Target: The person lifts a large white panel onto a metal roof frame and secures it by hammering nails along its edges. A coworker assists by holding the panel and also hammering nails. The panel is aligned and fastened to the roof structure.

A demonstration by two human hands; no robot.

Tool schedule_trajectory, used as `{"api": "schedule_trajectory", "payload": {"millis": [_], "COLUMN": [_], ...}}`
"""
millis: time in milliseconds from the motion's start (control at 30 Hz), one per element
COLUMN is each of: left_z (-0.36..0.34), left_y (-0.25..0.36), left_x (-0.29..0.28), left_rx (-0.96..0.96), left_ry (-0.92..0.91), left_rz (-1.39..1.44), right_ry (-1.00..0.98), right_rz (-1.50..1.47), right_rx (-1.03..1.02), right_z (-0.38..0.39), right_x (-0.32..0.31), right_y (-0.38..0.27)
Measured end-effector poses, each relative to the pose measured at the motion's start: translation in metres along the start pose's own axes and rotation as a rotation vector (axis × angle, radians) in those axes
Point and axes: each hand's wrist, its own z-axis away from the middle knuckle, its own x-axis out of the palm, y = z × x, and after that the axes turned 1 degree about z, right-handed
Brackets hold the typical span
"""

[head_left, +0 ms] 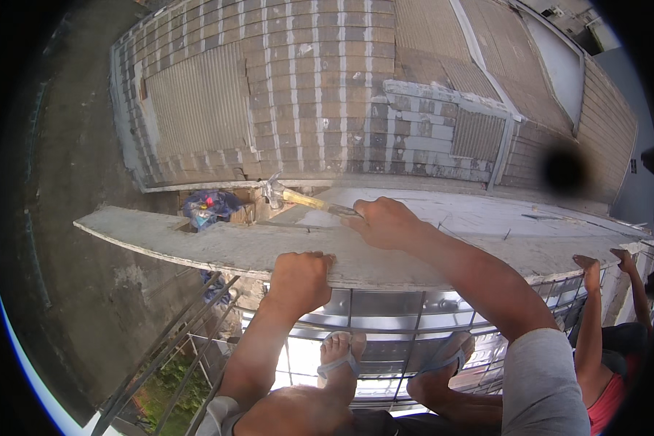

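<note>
My right hand point(385, 224) is closed round the handle of a hammer point(301, 199), yellow along its middle, whose metal head points left above a long grey board point(131, 231). Closer to me, my left hand point(301, 282) grips the board's near edge with bent fingers. Small thin spikes, perhaps nails, stick up from the board. Just beyond it at the right lies a paler flat panel point(443, 207). My feet in grey flip-flops point(338, 356) are on a metal grid point(385, 327) below the board.
Two hands of a co-worker in red point(603, 403) touch the board at the right. A dark cloth bundle point(211, 207) with coloured items lies behind the board's left part. Beyond is a tiled roof point(305, 102). Metal bars point(160, 349) slope over a drop with greenery at lower left.
</note>
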Motion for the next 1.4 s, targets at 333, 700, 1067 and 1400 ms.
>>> {"api": "schedule_trajectory", "payload": {"millis": [333, 700, 1067, 1400], "left_z": [0.001, 0.001, 0.001, 0.001], "left_y": [0.001, 0.001, 0.001, 0.001], "left_x": [0.000, 0.002, 0.001, 0.002], "left_rx": [-0.054, -0.058, -0.067, -0.064], "left_ry": [-0.083, -0.097, -0.073, -0.072], "left_rz": [-0.069, -0.031, -0.029, -0.032], "right_ry": [0.214, 0.723, 0.229, -0.001], "right_rz": [-0.055, -0.869, -0.366, -0.060], "right_rx": [-0.048, -0.154, 0.021, 0.030], "right_z": [0.016, -0.010, -0.015, 0.014], "right_x": [0.007, -0.030, -0.033, 0.007], "right_y": [0.005, -0.002, -0.004, 0.030]}}
